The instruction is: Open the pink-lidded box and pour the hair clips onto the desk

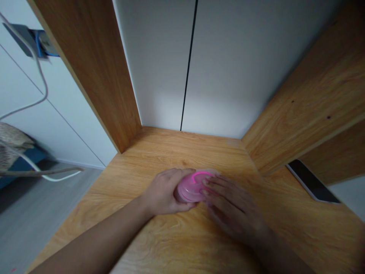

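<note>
**Two hands on a small pink case**

The left hand [164,192] wraps its curled fingers round the side of the round, pink, translucent plastic container [191,186], which sits on the oak-grain wooden desk [176,236]. The right hand [230,209], blurred, lays flat fingers on the lid. The container looks light, rigid and slick; the rim seems the safest hold.

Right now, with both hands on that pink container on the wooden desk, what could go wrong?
1. The right hand is motion-blurred over the pink container; a quick twist could slip it out of the left hand.
2. If it pops open, any contents may scatter across the desk.
3. The phone lies close by on the right and could be knocked.
</note>
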The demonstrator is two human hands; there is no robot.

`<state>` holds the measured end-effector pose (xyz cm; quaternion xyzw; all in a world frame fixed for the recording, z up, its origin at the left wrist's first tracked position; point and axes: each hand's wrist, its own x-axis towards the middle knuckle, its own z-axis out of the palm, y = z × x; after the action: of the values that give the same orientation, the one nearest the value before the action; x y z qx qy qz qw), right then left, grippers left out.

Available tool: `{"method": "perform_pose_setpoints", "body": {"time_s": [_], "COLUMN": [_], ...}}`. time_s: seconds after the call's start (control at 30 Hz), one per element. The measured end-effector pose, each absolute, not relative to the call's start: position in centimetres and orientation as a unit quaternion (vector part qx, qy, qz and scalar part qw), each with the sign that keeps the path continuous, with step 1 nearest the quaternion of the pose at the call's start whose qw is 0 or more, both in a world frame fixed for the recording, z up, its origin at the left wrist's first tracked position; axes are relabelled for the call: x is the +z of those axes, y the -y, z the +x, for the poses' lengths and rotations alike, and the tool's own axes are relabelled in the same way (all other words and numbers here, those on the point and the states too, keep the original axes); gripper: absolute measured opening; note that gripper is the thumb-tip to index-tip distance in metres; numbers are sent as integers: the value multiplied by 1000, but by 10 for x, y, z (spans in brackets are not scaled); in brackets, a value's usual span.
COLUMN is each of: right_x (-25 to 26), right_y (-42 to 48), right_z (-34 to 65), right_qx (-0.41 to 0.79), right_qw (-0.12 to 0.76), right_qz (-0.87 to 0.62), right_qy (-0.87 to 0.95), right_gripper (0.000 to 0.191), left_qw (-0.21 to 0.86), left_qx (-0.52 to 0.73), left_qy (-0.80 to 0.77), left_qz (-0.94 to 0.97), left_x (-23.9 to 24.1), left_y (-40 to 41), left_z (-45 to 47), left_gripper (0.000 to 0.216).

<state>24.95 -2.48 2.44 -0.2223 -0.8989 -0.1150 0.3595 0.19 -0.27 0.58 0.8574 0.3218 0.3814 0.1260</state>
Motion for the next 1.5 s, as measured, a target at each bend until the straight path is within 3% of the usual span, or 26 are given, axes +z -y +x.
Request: {"method": "perform_pose_setpoints", "body": {"time_s": [0.37, 0.87, 1.17, 1.3, 1.5], "right_x": [16, 10, 11, 8, 11], "right_y": [18, 9, 7, 6, 10], "right_z": [262, 265, 265, 269, 270], "right_qx": [94, 120, 116, 106, 138], "right_qw": [392, 425, 509, 491, 475], "right_qz": [-299, -366, -391, -387, -372], "right_qy": [865, 819, 758, 773, 786], "right_gripper": [67, 51, 20, 8, 24], "left_qw": [250, 258, 282, 293, 301], "left_qx": [352, 370, 380, 383, 387], "left_qy": [-342, -389, -380, -376, -377], "left_qz": [834, 803, 794, 791, 786], "left_x": [-2, -9, -13, -14, -12], "left_y": [-2, -4, -6, -7, -6], "left_z": [-7, -7, -7, -7, -6], "left_gripper": [95, 95, 96, 99, 100]}}
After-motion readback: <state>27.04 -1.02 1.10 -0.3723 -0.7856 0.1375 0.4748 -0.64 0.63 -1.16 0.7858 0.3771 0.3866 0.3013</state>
